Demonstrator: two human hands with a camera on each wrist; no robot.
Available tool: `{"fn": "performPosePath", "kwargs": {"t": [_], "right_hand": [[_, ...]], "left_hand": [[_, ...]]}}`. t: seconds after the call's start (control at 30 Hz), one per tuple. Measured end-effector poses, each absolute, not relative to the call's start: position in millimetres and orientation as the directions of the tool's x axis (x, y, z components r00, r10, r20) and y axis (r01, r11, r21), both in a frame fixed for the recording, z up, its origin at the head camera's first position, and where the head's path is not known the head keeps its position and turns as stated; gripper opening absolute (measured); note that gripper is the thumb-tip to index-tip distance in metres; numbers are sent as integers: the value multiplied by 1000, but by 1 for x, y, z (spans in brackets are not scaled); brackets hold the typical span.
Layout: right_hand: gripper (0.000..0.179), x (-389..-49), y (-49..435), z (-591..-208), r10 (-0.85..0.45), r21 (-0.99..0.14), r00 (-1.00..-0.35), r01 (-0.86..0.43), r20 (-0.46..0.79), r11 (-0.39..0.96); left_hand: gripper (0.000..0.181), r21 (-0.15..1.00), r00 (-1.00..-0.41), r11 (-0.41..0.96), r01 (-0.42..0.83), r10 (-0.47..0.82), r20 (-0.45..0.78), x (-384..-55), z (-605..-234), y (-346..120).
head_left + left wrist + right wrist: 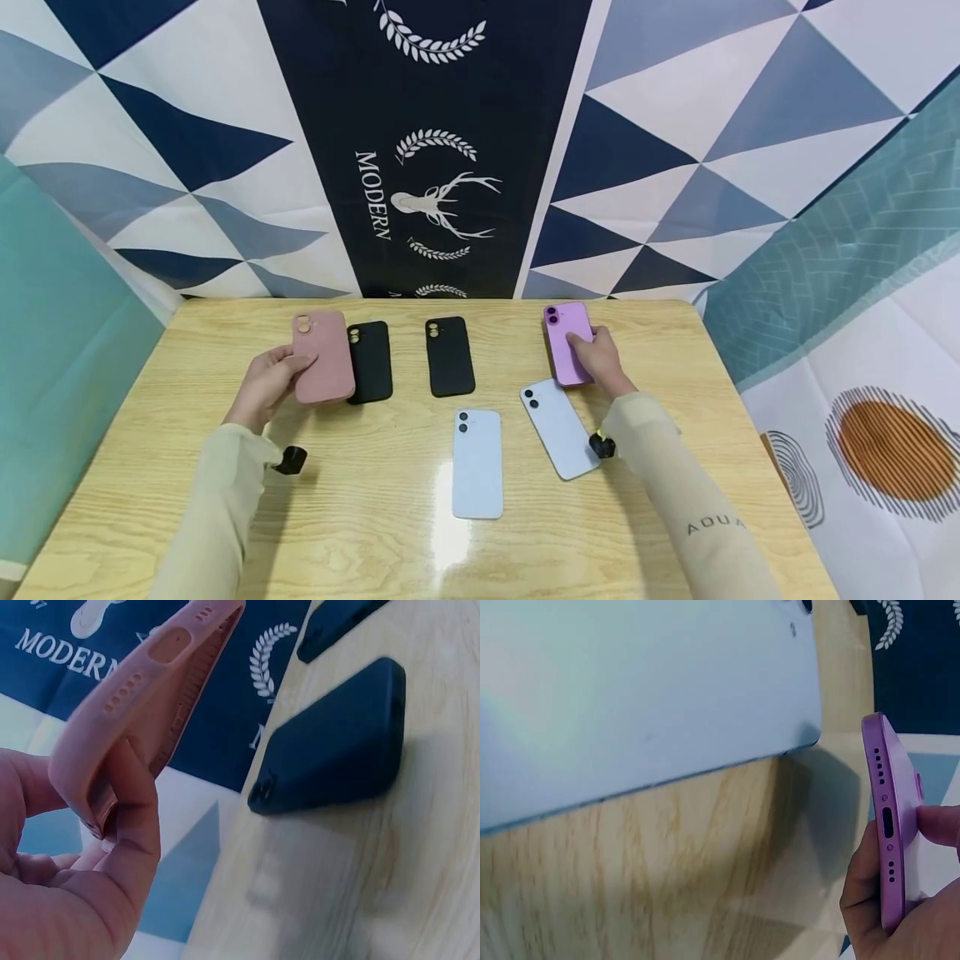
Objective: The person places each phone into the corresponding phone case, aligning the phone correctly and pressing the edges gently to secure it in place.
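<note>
My left hand grips a pink phone case by its left side, thumb on the back and fingers inside the hollow shell. In the left wrist view the case is raised off the table, its port cutout showing. Over at the right, my right hand holds a purple phone, thumb across its back. The right wrist view shows the phone's bottom edge with its charging port, tilted up above the table.
One black phone case lies beside the pink case, partly overlapped by it in the head view. Another black case lies further right. A pale blue phone lies front centre; a second pale phone lies angled below my right hand. Patterned cloth hangs behind.
</note>
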State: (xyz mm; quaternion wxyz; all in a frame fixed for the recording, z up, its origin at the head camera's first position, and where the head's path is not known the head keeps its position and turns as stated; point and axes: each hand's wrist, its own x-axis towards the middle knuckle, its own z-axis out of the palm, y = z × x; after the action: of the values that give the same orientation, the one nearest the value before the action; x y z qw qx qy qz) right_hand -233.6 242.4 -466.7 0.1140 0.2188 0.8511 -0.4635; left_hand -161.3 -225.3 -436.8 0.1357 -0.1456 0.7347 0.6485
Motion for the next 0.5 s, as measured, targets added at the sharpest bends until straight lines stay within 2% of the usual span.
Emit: {"fn": "performPosePath", "kwargs": {"t": [0.5], "right_hand": [[56, -229, 235, -460, 253, -761, -889, 457, -381, 460]], "left_hand": [[60, 934, -934, 39, -356, 21, -357, -164, -440, -204]]}}
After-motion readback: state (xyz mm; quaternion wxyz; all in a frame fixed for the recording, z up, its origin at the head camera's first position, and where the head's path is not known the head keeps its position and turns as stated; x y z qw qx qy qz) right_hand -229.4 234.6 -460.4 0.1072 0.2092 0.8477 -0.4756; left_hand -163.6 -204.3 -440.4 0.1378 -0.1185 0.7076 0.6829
